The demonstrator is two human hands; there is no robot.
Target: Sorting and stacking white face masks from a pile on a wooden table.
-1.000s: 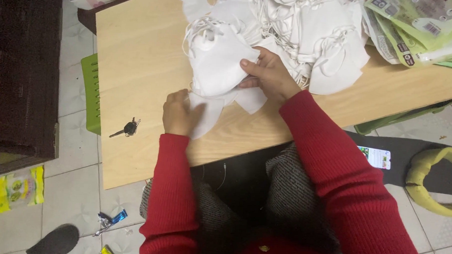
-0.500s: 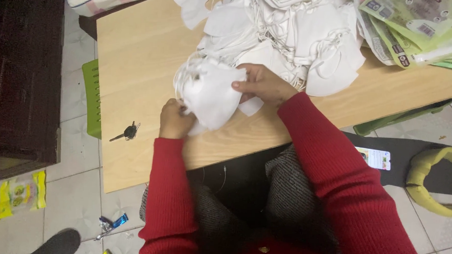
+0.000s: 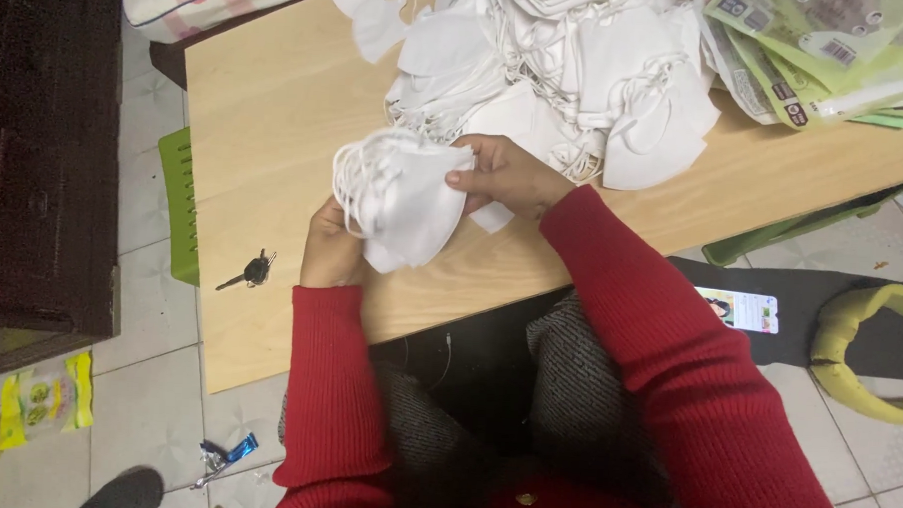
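White face mask [image 3: 405, 204] clamped between left hand [image 3: 329, 252] and right hand [image 3: 504, 172]; judged light, soft, floppy; best gripped at edges, not ear loops.

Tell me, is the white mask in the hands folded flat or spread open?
Folded flat: the white mask shows one smooth half-shape, gripped by both the left hand and right hand.

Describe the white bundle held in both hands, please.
The bundle is a small stack of white face masks, soft and cloth-like, with thin ear loops bunched along its upper left edge. It is lifted just above the wooden table, tilted. The left hand grips it from below and the right hand pinches its right side. A bigger heap of masks lies behind it.
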